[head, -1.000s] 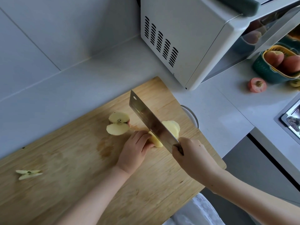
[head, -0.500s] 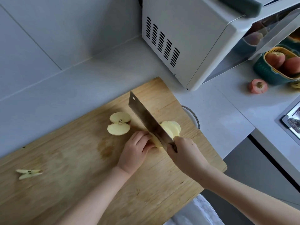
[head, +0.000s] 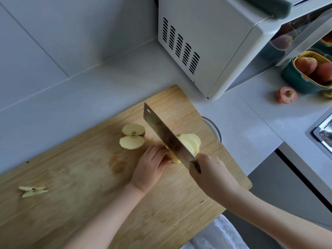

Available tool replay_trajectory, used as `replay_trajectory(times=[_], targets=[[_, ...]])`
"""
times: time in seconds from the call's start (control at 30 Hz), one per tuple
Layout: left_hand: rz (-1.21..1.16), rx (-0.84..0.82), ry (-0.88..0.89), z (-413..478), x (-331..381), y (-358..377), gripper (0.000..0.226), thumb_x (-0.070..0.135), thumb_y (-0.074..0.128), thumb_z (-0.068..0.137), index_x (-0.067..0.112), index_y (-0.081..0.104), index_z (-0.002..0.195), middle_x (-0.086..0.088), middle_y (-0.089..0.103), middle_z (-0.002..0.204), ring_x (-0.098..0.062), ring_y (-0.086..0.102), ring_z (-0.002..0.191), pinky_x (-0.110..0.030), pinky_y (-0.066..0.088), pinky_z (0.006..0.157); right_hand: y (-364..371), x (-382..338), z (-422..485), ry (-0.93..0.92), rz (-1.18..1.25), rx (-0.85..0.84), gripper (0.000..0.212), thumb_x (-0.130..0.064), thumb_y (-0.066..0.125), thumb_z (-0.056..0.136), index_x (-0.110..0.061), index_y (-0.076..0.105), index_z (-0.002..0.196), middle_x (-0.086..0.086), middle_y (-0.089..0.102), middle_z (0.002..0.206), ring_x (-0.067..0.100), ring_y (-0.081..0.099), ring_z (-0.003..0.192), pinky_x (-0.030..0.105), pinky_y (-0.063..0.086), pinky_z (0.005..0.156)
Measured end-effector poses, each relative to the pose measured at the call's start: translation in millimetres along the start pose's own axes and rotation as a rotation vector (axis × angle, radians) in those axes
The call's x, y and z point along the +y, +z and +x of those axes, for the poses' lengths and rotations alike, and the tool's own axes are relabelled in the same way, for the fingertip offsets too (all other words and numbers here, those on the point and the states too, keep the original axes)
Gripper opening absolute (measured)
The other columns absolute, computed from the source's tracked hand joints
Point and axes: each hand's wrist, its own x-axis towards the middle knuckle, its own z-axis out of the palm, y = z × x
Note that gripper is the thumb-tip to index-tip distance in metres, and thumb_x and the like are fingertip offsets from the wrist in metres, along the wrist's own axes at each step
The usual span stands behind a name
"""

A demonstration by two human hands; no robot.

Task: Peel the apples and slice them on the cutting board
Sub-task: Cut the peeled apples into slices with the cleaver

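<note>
Your left hand (head: 149,169) and right hand (head: 212,175) are bare, forearms (head: 107,212) uncovered; a white, faintly patterned garment (head: 221,234) shows below.

Cutting board (head: 80,203): on desk (head: 107,96), before microwave (head: 206,42).
On board: cleaver (head: 167,135) right of centre; slices (head: 191,141) fanned right of blade; uncut apple piece (head: 173,157) left of blade; two apple quarters (head: 133,136), touching, further left and behind; core scraps (head: 32,191) far left.
Basket (head: 296,83) holding apples (head: 305,65): on desk, right of microwave; apple half (head: 286,95) before it.
</note>
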Motion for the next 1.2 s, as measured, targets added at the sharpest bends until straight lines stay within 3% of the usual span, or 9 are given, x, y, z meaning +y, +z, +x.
replay_trajectory(times=[0.17, 0.5, 1.2], targets=[[-0.027, 0.015, -0.031, 0.4, 2.8, -2.3, 0.021, 0.019, 0.062, 0.085, 0.001, 0.07, 0.094, -0.01, 0.067, 0.094, -0.017, 0.057, 0.095, -0.02, 0.043, 0.098, 14.7, -4.5, 15.8, -0.007, -0.009, -0.014, 0.037, -0.026, 0.038, 0.099, -0.019, 0.032, 0.063, -0.004, 0.038, 0.061, 0.01, 0.033, 0.05, 0.02, 0.026, 0.045], [0.057, 0.012, 0.038, 0.6, 0.9, -0.3, 0.027, 0.024, 0.058, 0.086, 0.0, 0.068, 0.087, -0.012, 0.068, 0.086, -0.017, 0.053, 0.091, -0.028, 0.044, 0.09, -4.0, -1.3, -6.4, -0.011, 0.065, 0.042, 0.036, -0.022, 0.04, 0.096, -0.015, 0.031, 0.061, -0.005, 0.032, 0.054, 0.01, 0.026, 0.045, 0.019, 0.031, 0.043], [-0.021, -0.004, -0.052, -0.1, 1.2, -0.6, 0.022, 0.02, 0.059, 0.086, 0.001, 0.069, 0.09, -0.01, 0.067, 0.092, -0.016, 0.057, 0.094, -0.017, 0.042, 0.097, 13.8, -5.8, 17.5, 0.001, 0.035, -0.022, 0.037, -0.024, 0.039, 0.098, -0.014, 0.033, 0.063, -0.002, 0.036, 0.06, 0.012, 0.029, 0.05, 0.022, 0.025, 0.046]])
